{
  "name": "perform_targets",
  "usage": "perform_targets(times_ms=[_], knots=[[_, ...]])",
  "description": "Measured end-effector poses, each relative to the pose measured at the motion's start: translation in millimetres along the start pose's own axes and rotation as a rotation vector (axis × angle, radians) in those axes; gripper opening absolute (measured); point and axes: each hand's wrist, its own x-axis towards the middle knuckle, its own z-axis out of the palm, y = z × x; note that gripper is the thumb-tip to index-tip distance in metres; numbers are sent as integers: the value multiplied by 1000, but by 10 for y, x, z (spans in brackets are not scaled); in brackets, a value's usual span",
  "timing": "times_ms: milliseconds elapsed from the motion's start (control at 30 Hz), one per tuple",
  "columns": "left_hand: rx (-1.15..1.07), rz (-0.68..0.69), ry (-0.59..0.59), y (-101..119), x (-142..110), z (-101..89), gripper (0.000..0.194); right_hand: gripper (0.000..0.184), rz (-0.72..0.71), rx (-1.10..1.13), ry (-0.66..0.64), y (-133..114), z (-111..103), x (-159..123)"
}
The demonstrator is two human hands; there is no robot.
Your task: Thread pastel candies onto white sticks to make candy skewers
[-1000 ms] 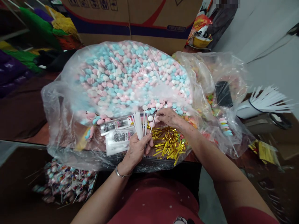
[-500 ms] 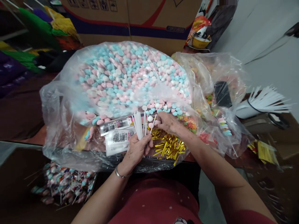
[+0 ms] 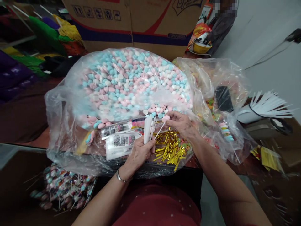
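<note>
My left hand (image 3: 141, 151) is closed round a bundle of thin white sticks (image 3: 148, 128) that point upward. One stick (image 3: 160, 130) slants out to the right, its lower end at my left fingers. At its upper tip sits a round pink candy (image 3: 166, 118), pinched between the fingers of my right hand (image 3: 184, 125). Whether the stick has gone into the candy I cannot tell. Just behind lie loose pink, white and blue candies (image 3: 156, 110) at the mouth of a big clear bag (image 3: 70, 91). Gold twist ties (image 3: 169, 150) lie below my right hand.
Printed clear packets (image 3: 121, 145) lie left of my left hand. At right are a bag of gummy rings (image 3: 197, 70), a dark phone-like slab (image 3: 223, 98), a finished candy stick (image 3: 226, 131) and bundled white strips (image 3: 270, 105). A box of candy sticks (image 3: 68, 188) stands lower left.
My right hand has moved right and now shows a pink candy at the slanted stick's tip. My left hand has shifted slightly right with the bundle. The view has tilted a little.
</note>
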Motion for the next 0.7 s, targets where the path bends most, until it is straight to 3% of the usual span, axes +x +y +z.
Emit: perform_targets(times_ms=[433, 600, 700], knots=[[42, 28, -16, -35, 16, -23, 18, 32, -23, 1, -88, -31, 3, -58], [36, 18, 4, -46, 19, -23, 18, 23, -247, -281, -59, -67, -38, -93], [14, 13, 0, -54, 18, -22, 19, 21, -309, -414, -56, -71, -84, -105]])
